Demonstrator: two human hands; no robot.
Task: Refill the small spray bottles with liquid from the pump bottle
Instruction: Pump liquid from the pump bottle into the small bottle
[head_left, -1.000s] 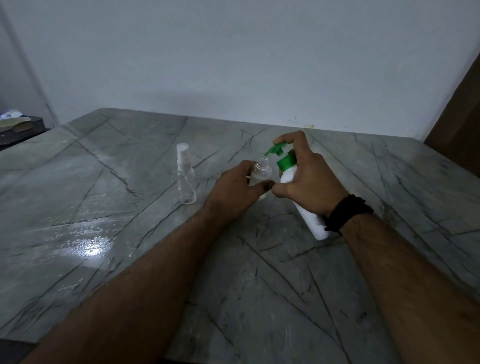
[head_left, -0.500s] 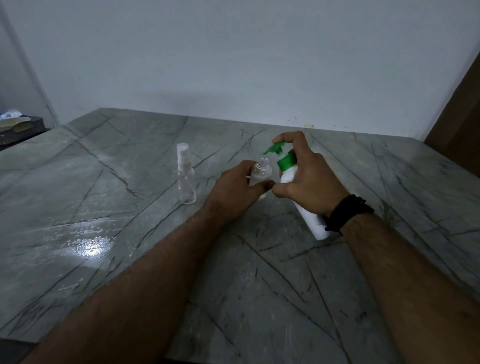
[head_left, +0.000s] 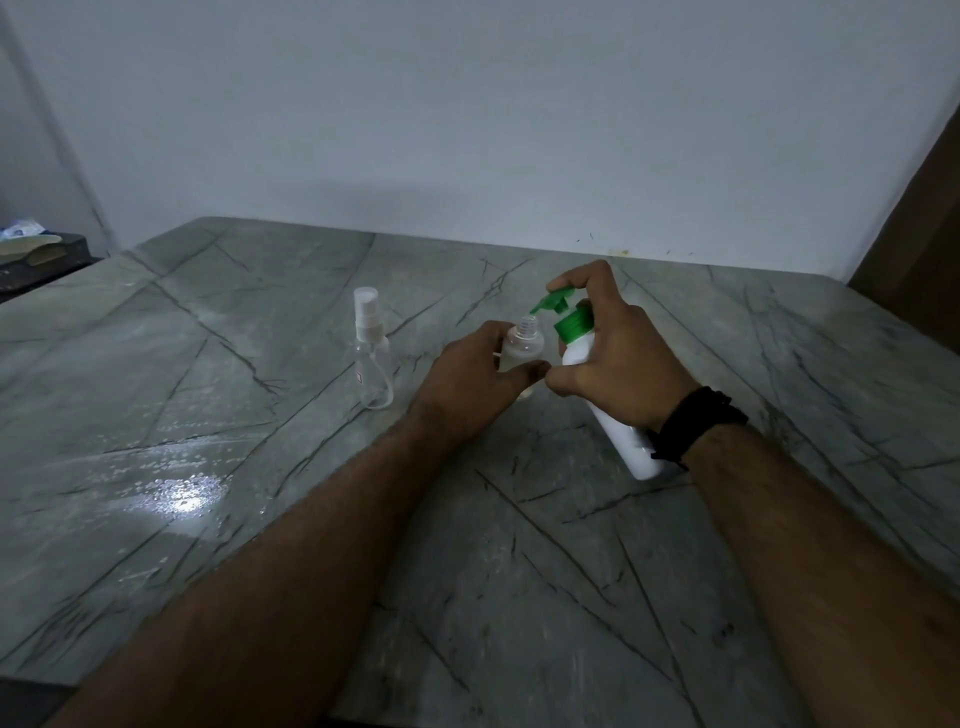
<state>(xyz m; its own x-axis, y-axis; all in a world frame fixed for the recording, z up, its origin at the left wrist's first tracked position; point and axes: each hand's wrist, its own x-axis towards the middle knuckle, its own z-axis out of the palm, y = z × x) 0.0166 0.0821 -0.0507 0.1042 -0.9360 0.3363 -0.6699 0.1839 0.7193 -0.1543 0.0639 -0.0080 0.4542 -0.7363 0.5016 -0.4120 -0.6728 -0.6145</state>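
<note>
Nothing has moved: left hand grips the open bottle, right hand grips the pump bottle, its nozzle at twelve o'clock; misaligned, liquid may spill onto the worktop.

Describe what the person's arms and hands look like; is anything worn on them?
Both forearms are bare, with no sleeves in view. The left hand wears nothing visible. The right hand has a black band around its wrist. No gloves or rings show.

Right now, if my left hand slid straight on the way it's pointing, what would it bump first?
Probably the white pump bottle gripped by your right hand; your left hand already holds the open spray bottle. Depth is unclear.
</note>
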